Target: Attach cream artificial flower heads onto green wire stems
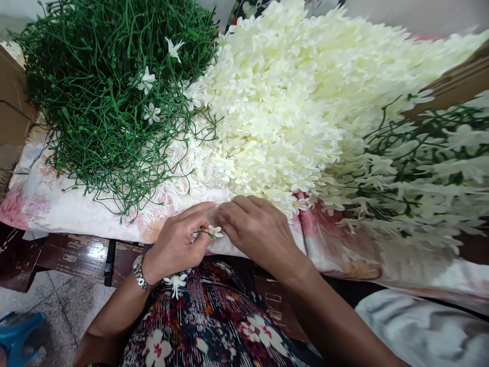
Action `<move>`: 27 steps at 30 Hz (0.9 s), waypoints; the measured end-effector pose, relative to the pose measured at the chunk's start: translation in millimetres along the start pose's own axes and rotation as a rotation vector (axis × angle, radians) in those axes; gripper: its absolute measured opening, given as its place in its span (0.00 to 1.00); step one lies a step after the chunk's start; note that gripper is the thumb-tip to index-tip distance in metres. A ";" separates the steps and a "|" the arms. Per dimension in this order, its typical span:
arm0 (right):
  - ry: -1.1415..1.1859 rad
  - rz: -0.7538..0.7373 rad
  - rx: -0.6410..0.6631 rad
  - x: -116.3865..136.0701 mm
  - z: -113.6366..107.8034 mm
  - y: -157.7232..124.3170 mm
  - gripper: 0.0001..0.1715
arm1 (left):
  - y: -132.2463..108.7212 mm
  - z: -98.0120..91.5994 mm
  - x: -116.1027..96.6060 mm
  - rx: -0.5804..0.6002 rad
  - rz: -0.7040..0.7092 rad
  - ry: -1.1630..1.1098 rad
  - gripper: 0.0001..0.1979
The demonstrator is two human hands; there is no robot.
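My left hand is closed around a thin green stem that carries a small white flower at its tip. My right hand pinches at that flower with curled fingers, the two hands touching in front of me. A metal watch sits on my left wrist. Another white flower hangs below my left wrist, over my patterned lap. Just beyond my hands lies a big heap of loose cream-white flowers.
A tangled pile of bare green stems fills the far left. Finished stems with white flowers lie at the right. All rest on a floral cloth over a low dark table. A cardboard box stands at left, a blue stool on the floor.
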State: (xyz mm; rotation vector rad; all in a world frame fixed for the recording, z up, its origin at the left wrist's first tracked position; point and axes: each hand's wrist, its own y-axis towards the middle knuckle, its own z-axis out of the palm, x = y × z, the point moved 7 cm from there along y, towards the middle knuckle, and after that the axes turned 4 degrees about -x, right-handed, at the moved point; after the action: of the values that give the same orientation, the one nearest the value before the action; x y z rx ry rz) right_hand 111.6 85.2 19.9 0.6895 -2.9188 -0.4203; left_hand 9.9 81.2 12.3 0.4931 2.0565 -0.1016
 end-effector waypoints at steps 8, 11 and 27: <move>0.003 0.037 -0.024 -0.4 2.1 -0.2 0.11 | 3.2 8.3 4.8 0.043 0.019 0.180 0.08; 0.034 0.047 -0.028 -0.8 0.4 1.6 0.10 | 1.4 6.3 4.9 0.026 0.030 0.170 0.09; 0.505 0.135 -0.200 -16.9 -22.6 -7.2 0.02 | 0.8 -1.9 14.6 -0.115 -0.111 0.013 0.07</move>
State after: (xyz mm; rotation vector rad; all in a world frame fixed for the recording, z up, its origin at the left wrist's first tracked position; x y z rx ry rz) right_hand 133.6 81.3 38.6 0.4808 -2.3903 -0.4391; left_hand 2.2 86.9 1.0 0.3097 2.0887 -0.0460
